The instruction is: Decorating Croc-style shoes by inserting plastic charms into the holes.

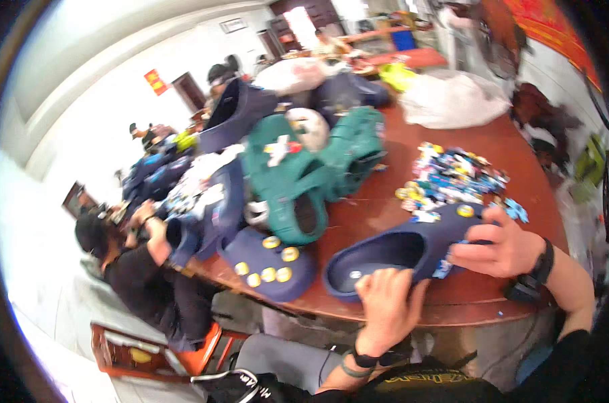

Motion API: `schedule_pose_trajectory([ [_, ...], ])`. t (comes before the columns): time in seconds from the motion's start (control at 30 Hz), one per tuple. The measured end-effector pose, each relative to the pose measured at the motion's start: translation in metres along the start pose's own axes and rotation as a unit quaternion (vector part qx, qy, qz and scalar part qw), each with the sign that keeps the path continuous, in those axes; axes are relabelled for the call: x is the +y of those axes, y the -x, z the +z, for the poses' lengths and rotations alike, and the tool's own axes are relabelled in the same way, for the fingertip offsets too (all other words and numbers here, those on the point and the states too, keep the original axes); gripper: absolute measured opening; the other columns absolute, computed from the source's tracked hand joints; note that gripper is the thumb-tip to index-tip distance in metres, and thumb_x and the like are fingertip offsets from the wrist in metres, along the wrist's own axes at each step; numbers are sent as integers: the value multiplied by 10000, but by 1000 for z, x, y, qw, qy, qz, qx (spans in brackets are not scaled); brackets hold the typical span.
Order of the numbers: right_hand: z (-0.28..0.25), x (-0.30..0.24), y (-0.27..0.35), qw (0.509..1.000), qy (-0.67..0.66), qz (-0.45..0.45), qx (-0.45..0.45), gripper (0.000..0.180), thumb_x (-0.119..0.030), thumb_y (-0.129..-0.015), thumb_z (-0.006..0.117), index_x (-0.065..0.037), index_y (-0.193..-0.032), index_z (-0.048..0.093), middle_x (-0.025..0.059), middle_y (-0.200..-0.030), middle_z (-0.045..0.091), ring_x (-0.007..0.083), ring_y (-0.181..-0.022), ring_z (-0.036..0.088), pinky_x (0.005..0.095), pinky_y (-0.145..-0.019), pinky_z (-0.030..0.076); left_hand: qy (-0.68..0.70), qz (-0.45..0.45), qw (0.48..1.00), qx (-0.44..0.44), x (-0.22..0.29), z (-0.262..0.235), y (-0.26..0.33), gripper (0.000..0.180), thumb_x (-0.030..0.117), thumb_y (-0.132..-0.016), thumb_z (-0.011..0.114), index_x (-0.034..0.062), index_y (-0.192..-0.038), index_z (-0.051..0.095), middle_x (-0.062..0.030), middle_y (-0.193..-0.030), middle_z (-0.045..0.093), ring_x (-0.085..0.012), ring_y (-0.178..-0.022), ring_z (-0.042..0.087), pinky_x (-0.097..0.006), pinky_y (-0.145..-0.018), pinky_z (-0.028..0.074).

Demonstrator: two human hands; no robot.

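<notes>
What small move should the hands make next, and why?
Probably add another piece from the charm pile to the front of the navy clog with the right hand, the left hand steadying it: only one round yellow charm clearly shows there, against several on the neighbouring clog, though the right hand hides part.

Bright light, washed-out white wall, glare at far opening; blur, fisheye-bent edges

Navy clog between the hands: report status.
Left hand gripping navy clog. Right hand at its front, grip unclear. Yellow charm on it. Charm pile close beyond.
</notes>
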State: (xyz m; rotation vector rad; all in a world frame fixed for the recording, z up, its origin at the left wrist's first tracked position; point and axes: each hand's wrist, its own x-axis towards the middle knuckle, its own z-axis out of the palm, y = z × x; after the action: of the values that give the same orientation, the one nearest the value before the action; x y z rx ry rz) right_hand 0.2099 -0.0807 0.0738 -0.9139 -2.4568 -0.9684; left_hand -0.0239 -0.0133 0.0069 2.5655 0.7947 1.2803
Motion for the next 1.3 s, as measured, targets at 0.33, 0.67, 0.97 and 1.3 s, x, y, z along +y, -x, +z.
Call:
schedule_pose_trajectory([
  [0.33, 15, -1, 5, 990, -127, 52, 14, 329, -32, -597, 672, -58, -925, 690, 44, -932, 585, 220, -779, 582, 337, -660, 479, 58, 17, 996, 59, -7, 1, -3, 266, 128, -789, 696, 51, -1002, 557, -71, -851, 530, -251, -824, 532, -378, -760, 325],
  [0.67, -1, -27, -6, 996, -53, 73, -6, 315, -9, -609, 678, 16, -922, 660, 93, -939, 552, 270, -803, 581, 358, -646, 485, 62, 32, 992, 101, -7, 5, 1, 285, 112, -805, 685, 35, -1043, 549, -78, -881, 536, -250, -838, 539, -359, -757, 348],
  [0.97, -8, -28, -16, 972, -178, 154, 17, 411, -170, -562, 825, -50, -894, 613, 106, -945, 555, 300, -862, 574, 389, -694, 482, 63, 23, 995, 71, -3, 4, -1, 282, 107, -802, 689, 36, -1038, 553, -73, -868, 533, -240, -825, 533, -349, -761, 331],
  [1.3, -6, -42, -21, 963, -152, 222, 25, 367, 60, -624, 711, 5, -953, 557, 161, -1002, 546, 357, -907, 591, 415, -752, 505, 59, 14, 997, 54, -5, 0, -1, 294, 112, -794, 706, 33, -1039, 564, -77, -881, 559, -239, -838, 542, -353, -769, 327],
])
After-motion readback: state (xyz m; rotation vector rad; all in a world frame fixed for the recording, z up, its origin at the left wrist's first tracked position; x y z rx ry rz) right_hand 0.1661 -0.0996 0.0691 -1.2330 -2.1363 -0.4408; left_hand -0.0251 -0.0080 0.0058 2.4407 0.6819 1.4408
